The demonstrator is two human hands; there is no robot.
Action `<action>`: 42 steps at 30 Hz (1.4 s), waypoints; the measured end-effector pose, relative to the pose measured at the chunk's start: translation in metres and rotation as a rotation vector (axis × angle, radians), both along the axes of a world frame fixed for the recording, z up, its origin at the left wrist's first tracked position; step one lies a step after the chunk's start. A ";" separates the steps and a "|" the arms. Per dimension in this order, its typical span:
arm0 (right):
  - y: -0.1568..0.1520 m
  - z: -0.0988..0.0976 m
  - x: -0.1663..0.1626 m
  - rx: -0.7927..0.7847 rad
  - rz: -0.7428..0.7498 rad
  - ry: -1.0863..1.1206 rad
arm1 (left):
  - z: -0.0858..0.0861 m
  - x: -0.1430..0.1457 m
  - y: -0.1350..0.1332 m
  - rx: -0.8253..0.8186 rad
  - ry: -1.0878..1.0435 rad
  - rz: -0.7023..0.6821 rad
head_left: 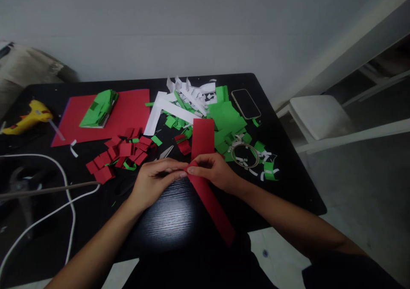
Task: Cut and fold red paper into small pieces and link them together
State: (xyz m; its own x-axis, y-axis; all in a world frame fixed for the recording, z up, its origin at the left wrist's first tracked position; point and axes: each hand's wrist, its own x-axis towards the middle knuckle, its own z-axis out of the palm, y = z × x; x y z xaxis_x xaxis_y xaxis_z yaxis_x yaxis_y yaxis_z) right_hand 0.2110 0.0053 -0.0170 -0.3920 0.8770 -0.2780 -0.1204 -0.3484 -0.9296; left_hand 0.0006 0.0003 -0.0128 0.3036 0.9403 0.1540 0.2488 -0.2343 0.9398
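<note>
My left hand [155, 181] and my right hand [216, 170] meet over the front middle of the black table. Their fingertips pinch a small fold at the end of a red paper strip [215, 210], which slants down past the table's front edge. Under or just beyond my right hand lies a wide red paper piece [203, 134]; whether it joins the strip is hidden by the fingers. Scissors [166, 152] lie beyond my left hand, blades showing. A pile of red paper squares [126, 150] is left of them.
Green paper [226, 117] and white scraps [195, 93] cover the table's back middle. A ring [233, 154] and a phone [246, 103] lie right. A green bundle [100, 106] rests on a red sheet [131, 109]. A yellow glue gun [30, 117] and white cable [72, 208] are left.
</note>
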 end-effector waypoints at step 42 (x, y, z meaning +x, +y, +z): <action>0.001 -0.006 -0.001 0.058 -0.029 -0.076 | -0.003 0.001 0.000 -0.043 0.124 -0.024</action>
